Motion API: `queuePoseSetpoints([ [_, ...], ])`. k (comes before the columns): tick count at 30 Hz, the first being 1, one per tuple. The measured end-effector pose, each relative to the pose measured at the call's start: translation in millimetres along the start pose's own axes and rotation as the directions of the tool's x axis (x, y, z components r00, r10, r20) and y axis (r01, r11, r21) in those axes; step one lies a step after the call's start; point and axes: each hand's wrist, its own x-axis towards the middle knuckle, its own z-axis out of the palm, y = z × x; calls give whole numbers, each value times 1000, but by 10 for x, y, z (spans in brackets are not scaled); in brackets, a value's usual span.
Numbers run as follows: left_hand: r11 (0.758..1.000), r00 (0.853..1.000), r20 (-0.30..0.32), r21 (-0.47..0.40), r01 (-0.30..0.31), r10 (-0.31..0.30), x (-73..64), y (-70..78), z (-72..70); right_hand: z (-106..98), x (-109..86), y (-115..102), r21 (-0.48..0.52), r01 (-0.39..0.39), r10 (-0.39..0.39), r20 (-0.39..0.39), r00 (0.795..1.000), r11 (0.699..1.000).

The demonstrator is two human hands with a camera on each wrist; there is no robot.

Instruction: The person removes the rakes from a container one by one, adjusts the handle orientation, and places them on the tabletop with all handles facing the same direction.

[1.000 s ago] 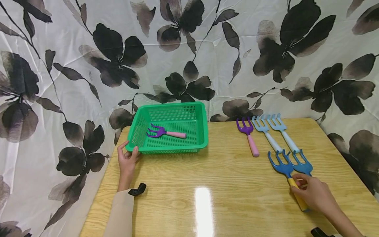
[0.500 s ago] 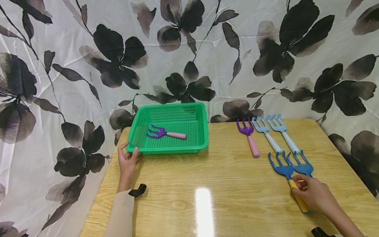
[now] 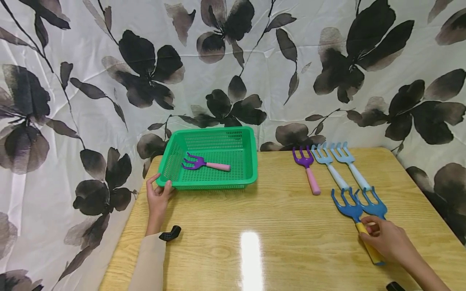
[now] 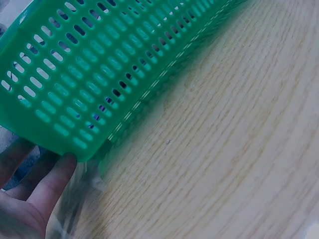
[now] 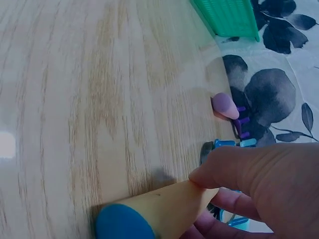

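My left hand (image 3: 158,198) holds the near left corner of a green plastic basket (image 3: 207,186), thumb at the front and fingers at the side; the left wrist view shows the fingertips against that corner. Inside the basket lies a purple hand rake (image 3: 217,166) with a pink handle. On the right, my right hand (image 3: 387,238) pinches the yellow handle of a blue hand rake (image 3: 373,251) between thumb and fingers. A second blue hand rake (image 3: 377,209) lies beside it, its handle hidden behind the hand. The right wrist view shows the held handle's blue end cap (image 5: 124,222).
Farther back on the wooden table (image 3: 204,242) lie another purple hand rake (image 3: 311,178) with a pink handle and two light blue ones, one on the left (image 3: 336,176) and one on the right (image 3: 356,171). A floral cloth (image 3: 276,72) hangs behind the table.
The right hand and the yellow-handled blue rake have barely moved; the handle's end sits slightly lower. The left hand stays at the basket corner. The whole view shifts a little.
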Motion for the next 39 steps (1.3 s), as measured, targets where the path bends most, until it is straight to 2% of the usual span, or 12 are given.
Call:
queuePoseSetpoints([
  [4, 1000, 1000, -5, -3, -3, 3, -5, -4, 1, -99, 33, -26, 15, 11, -12, 71, 997, 1000],
  [8, 1000, 1000, -1, 12, -10, 11, -3, -8, 1, -280, 95, -102, 13, 57, -58, 113, 992, 998],
  [13, 1000, 1000, 11, 18, -12, 12, -4, 2, -9, -514, 219, -252, -68, 156, -153, 56, 987, 985],
  [16, 1000, 1000, 19, 23, -11, 11, -9, 18, -11, -627, 319, -351, -91, 226, -224, 31, 974, 970],
  [21, 999, 1000, 24, 31, -20, 19, -5, 34, -17, -782, 523, -562, -102, 341, -340, 24, 940, 935],
  [32, 999, 999, 21, 42, -30, 29, 0, 21, -6, -1024, 1006, -1172, -105, 473, -464, 100, 880, 875],
  [35, 999, 1000, 18, 46, -21, 20, -4, 30, -14, -1071, 1139, -1396, -50, 513, -505, 121, 855, 857],
  [39, 999, 1000, 24, 33, -8, 7, 13, 32, -22, -1120, 1341, -1721, 56, 573, -574, 158, 803, 818],
])
